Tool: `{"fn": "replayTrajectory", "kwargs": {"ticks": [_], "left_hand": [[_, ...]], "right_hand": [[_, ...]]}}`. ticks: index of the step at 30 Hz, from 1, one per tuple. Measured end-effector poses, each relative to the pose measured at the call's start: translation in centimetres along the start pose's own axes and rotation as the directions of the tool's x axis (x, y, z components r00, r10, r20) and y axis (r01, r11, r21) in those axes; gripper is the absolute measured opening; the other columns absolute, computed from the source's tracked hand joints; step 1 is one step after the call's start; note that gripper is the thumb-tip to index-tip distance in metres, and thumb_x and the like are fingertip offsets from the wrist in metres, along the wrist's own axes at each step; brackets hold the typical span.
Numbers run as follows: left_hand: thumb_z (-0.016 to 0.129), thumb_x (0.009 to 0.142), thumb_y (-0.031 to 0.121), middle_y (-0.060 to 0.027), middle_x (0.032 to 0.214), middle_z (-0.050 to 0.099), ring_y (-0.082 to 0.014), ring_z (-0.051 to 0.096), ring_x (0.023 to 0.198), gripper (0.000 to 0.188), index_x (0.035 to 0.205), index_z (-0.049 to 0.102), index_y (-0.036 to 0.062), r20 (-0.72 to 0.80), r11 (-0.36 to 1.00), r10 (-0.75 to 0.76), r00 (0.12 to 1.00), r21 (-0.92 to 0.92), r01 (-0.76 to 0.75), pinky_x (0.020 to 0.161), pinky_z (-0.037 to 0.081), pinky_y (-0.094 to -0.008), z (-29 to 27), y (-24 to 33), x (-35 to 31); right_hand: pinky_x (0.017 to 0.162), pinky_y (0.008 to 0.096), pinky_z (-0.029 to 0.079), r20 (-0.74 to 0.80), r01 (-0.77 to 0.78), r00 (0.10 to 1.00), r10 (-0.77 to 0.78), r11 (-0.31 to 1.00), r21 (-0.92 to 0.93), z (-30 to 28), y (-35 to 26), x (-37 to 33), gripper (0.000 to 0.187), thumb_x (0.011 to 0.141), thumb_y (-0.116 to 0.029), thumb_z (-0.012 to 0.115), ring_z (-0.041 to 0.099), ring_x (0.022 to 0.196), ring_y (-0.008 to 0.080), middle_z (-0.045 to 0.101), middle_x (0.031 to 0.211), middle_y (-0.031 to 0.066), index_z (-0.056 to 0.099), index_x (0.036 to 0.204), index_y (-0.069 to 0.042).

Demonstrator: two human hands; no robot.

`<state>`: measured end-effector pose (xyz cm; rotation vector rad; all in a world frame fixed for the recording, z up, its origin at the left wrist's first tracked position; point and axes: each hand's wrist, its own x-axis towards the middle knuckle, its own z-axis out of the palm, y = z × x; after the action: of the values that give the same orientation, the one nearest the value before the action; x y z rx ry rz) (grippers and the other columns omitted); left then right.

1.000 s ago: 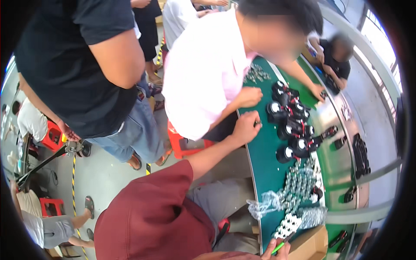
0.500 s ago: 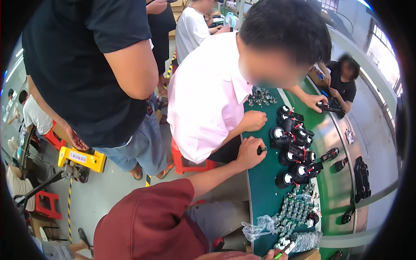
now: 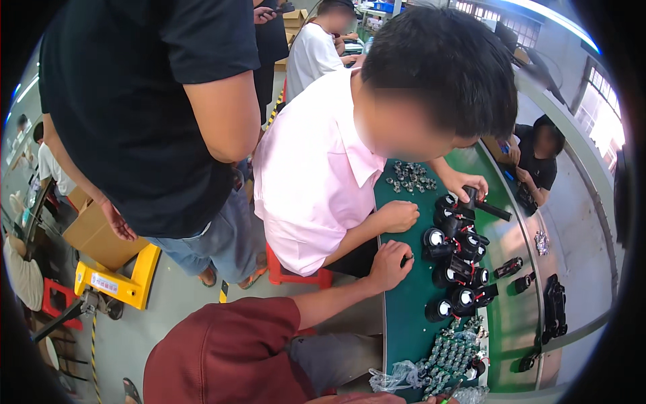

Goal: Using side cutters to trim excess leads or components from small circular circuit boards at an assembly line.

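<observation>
My left hand (image 3: pixel 390 264) rests on the green table (image 3: pixel 404 303) near its edge, fingers curled around a small dark thing that is mostly hidden. At the bottom edge only a sliver of my right hand (image 3: pixel 431 400) shows, with a slim green-handled tool (image 3: pixel 445 402) in it. Beside that hand lie a crumpled clear plastic bag (image 3: pixel 397 377) and a sheet of small green circuit boards (image 3: pixel 447 357) with metal parts. Farther along the table, to the right of my left hand, stand several black round-bodied units (image 3: pixel 464 262) with white tops.
A co-worker in a pink shirt (image 3: pixel 309 182) sits close by, one hand holding a black part (image 3: pixel 471 195). Small metal parts (image 3: pixel 409 176) are piled before them. Black pieces (image 3: pixel 555 306) lie on the green and metal strip beyond. Behind are a standing person (image 3: pixel 148 114) and yellow pallet jack (image 3: pixel 128 279).
The view has shifted a little, and my right hand has mostly slipped below the lower edge. The co-worker's hand has moved nearer the black units with the black part. My left hand stays curled.
</observation>
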<state>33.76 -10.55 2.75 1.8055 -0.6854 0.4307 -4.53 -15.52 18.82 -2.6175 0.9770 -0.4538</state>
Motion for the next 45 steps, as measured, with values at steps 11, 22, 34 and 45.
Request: {"fn": "replayTrajectory", "kwargs": {"ticks": [11,22,34,45], "left_hand": [[0.074,0.081,0.009,-0.0058,0.092,0.063,-0.0272,0.061,0.093,0.018,0.089,0.058,0.0073,0.026,1.0,-0.009,1.0,-0.002,0.009,0.081,0.045,-0.0409,0.1,-0.6,0.5],[0.073,0.08,0.009,-0.0081,0.086,0.06,-0.0304,0.059,0.09,0.017,0.085,0.057,0.0072,0.002,0.997,0.007,1.0,-0.075,-0.007,0.079,0.045,-0.0442,0.0,0.0,0.0],[0.076,0.077,0.01,-0.0086,0.094,0.068,-0.032,0.064,0.092,0.018,0.091,0.064,0.0087,0.041,0.991,0.129,0.991,0.019,-0.13,0.079,0.047,-0.0452,1.9,-2.0,1.1],[0.074,0.081,0.007,-0.0125,0.103,0.069,-0.0322,0.066,0.101,0.017,0.095,0.064,0.0049,0.022,0.99,0.138,0.99,-0.015,-0.138,0.083,0.048,-0.0414,0.7,-1.8,0.3]], "right_hand": [[0.07,0.0499,0.057,0.06,0.147,0.989,-0.134,0.918,-0.367,-5.3,-7.3,3.4,0.029,0.097,-0.03,0.064,0.069,0.084,0.0437,0.069,0.11,0.025,0.071,0.111,-0.006],[0.083,0.0424,0.06,0.253,0.504,0.861,-0.441,0.675,-0.539,-7.2,-2.9,1.2,0.038,0.094,-0.017,0.065,0.065,0.113,0.0399,0.059,0.133,0.028,0.064,0.131,-0.006],[0.086,0.0472,0.052,-0.422,-0.159,0.906,0.021,0.942,-0.295,-4.6,5.8,13.0,0.02,0.086,-0.011,0.071,0.067,0.099,0.0416,0.069,0.113,0.0195,0.073,0.103,0.0],[0.092,0.0435,0.052,-0.295,-0.194,0.902,0.317,0.905,0.379,-0.9,-2.6,-0.2,0.018,0.087,-0.009,0.074,0.068,0.107,0.0339,0.07,0.116,0.0203,0.077,0.102,0.0]]}}
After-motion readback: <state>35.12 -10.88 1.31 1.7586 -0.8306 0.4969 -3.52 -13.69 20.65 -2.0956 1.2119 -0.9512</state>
